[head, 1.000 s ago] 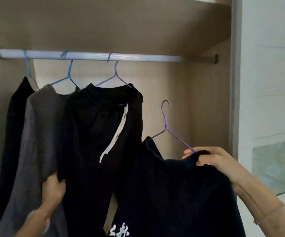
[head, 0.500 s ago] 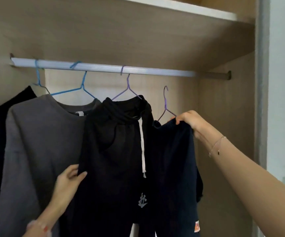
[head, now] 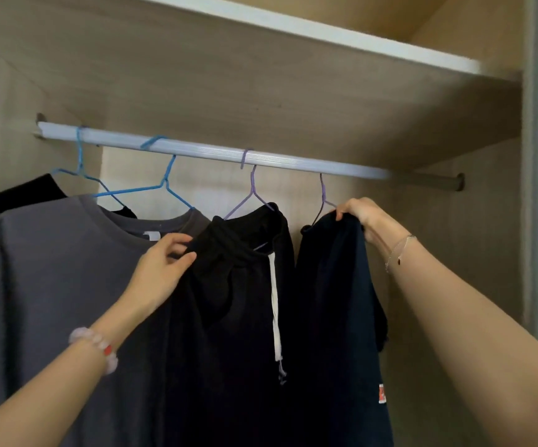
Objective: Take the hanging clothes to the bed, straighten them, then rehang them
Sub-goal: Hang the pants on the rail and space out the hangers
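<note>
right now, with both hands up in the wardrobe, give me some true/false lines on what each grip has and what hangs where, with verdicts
1. The right-hand grip holds the navy garment at its top. True.
2. The left-hand grip rests on the rail. False: it pinches the edge of the black drawstring garment.
3. The grey t-shirt hangs on a blue hanger. True.
4. The black garment's drawstring is red. False: the drawstring is white.
5. Both wrists are bare. False: the left wears a bead bracelet, the right a thin chain.
</note>
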The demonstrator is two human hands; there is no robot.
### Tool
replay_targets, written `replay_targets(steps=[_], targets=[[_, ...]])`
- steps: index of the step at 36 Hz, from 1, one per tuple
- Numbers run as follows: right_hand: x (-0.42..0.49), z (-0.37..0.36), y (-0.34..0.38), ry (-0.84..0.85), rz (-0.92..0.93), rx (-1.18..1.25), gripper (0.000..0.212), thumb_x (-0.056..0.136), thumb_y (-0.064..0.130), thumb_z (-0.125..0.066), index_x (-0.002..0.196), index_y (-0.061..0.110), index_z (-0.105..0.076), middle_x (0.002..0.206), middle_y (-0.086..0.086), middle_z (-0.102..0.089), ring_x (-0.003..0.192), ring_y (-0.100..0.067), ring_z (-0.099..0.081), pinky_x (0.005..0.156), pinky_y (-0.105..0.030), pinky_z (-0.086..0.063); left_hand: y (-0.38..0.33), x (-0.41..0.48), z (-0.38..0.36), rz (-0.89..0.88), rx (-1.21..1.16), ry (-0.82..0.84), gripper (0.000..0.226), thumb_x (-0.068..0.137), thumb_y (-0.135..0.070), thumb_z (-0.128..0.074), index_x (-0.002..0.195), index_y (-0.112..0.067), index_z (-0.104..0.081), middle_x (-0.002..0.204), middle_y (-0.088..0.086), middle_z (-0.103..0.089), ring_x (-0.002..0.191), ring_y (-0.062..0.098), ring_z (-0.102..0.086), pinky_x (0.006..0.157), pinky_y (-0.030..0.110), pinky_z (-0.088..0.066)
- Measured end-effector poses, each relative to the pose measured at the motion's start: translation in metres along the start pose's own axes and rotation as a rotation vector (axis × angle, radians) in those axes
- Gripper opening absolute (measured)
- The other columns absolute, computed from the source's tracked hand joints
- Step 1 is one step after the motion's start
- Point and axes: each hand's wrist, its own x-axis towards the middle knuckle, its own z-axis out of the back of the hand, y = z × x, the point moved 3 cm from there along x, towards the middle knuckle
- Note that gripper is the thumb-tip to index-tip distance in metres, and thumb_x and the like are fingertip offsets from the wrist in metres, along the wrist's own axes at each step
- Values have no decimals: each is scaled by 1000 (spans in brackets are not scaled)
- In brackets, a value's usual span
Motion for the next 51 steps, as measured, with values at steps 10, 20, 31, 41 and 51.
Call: replay_targets(steps=[10,20,31,41,51], targets=[[-20,-6,-25,89,26,113,35,91,-23,-41,81,-4,-69,56,0,-73,64,-19,-66,40,-9,-52,0,-9,8,-5,6,-54,20,89,-22,-58,108,-23,-61,91,-9,-62,90,13,-59,82,28,-41],[-32,9,-40,16,114,-327,45,100,-3,-57,144,-6,-63,124,-23,-69,111,-30,-64,92,-34,-52,-33,-6,11,62,-96,59,18,91,-16,-54,106,-26,-59,98,-12,-61,91,1,-55,79,22,-40],[-47,32,-59,-230,166,-701,46,113,27,-53,152,4,-50,149,-27,-58,133,-51,-58,107,-54,-51,-64,20,-22,340,-359,323,47,78,-23,-71,120,-18,-51,101,-3,-64,87,11,-63,71,27,-48],[-28,25,-59,-39,189,-612,37,110,24,-54,146,16,-59,142,-21,-68,130,-44,-63,105,-47,-52,-79,22,-87,404,-443,248,44,79,9,-45,118,-10,-49,89,13,-59,76,25,-60,70,34,-54],[-14,23,-67,-41,114,-423,39,112,9,-46,147,12,-61,146,-22,-64,136,-43,-57,114,-47,-48,-86,25,-76,370,-309,137,46,72,21,-33,107,-3,-52,81,13,-51,71,25,-53,54,26,-48]])
